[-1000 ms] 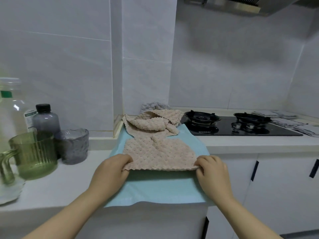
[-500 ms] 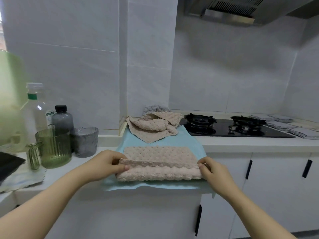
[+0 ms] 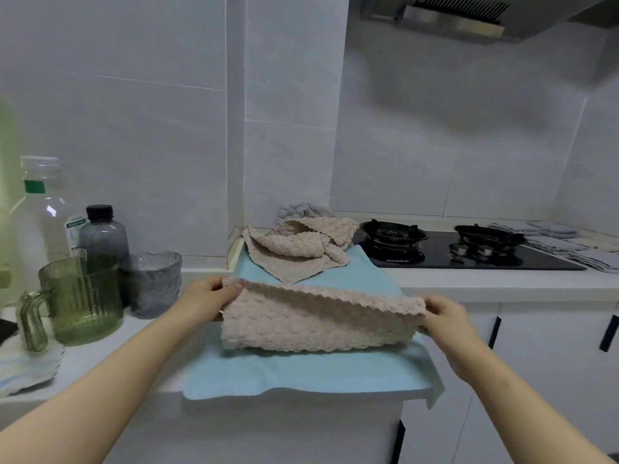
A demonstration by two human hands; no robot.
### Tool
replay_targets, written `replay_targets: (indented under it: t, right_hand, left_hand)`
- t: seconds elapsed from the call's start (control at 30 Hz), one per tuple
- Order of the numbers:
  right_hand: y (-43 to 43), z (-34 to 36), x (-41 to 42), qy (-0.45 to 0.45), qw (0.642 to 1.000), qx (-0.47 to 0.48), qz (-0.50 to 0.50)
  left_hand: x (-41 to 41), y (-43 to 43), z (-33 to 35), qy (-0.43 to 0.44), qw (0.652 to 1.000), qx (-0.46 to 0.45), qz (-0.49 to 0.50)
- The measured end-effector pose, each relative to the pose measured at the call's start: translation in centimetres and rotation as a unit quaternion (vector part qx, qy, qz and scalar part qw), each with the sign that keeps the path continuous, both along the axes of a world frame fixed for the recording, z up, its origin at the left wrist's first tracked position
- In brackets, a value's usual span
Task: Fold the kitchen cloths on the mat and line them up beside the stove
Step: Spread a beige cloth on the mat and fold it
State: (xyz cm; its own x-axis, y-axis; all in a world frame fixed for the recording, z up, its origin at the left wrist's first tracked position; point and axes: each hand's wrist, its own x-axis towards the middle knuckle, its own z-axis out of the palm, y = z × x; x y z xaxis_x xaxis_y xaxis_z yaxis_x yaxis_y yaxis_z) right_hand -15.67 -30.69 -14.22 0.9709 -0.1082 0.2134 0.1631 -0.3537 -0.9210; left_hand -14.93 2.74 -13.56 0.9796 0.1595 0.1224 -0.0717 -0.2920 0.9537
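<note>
A beige bumpy kitchen cloth (image 3: 318, 321) is lifted in a fold above the light blue mat (image 3: 301, 373). My left hand (image 3: 207, 298) pinches its upper left corner. At the right end, my right hand (image 3: 442, 318) grips the cloth's other corner. Its lower edge rests on the mat. More beige cloths (image 3: 298, 249) lie crumpled at the mat's far end, with a grey cloth (image 3: 301, 209) behind them. The black stove (image 3: 469, 252) sits to the right, and grey folded cloths (image 3: 562, 242) lie in a row beyond it.
On the counter to the left stand a green ribbed jug (image 3: 80, 299), a grey glass cup (image 3: 152, 283), a dark bottle (image 3: 102, 236) and a clear bottle (image 3: 42, 209). White cabinet doors (image 3: 552, 380) are below the stove. The mat overhangs the counter's front edge.
Both hands have raised the cloth's near edge up and carried it away from me, so the cloth now stands as a doubled fold instead of lying flat.
</note>
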Motion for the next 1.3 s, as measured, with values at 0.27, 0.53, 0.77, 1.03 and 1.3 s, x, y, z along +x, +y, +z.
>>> replay_targets:
  t: [0.27, 0.53, 0.77, 1.03, 1.3]
  right_hand:
    - [2.6, -1.1, 9.7, 0.014, 0.988, -0.061, -0.14]
    - [3.9, -2.7, 14.2, 0.143, 0.942, -0.287, -0.101]
    - [4.6, -1.3, 14.8, 0.17, 0.947, -0.268, -0.047]
    - [5.5, -0.8, 17.8, 0.046, 0.948, -0.281, -0.142]
    - [6.1, -2.9, 19.1, 0.05, 0.947, -0.298, -0.11]
  left_hand:
    - [7.2, -0.5, -0.7, -0.103, 0.939, 0.284, 0.164]
    - [12.4, -1.6, -3.2, 0.005, 0.812, 0.58, 0.056]
    - [13.9, -1.1, -1.6, 0.118, 0.783, 0.61, -0.044]
    - [14.0, -2.4, -1.3, -0.013, 0.878, 0.462, 0.124]
    - [15.1, -1.4, -2.7, 0.013, 0.889, 0.451, 0.074]
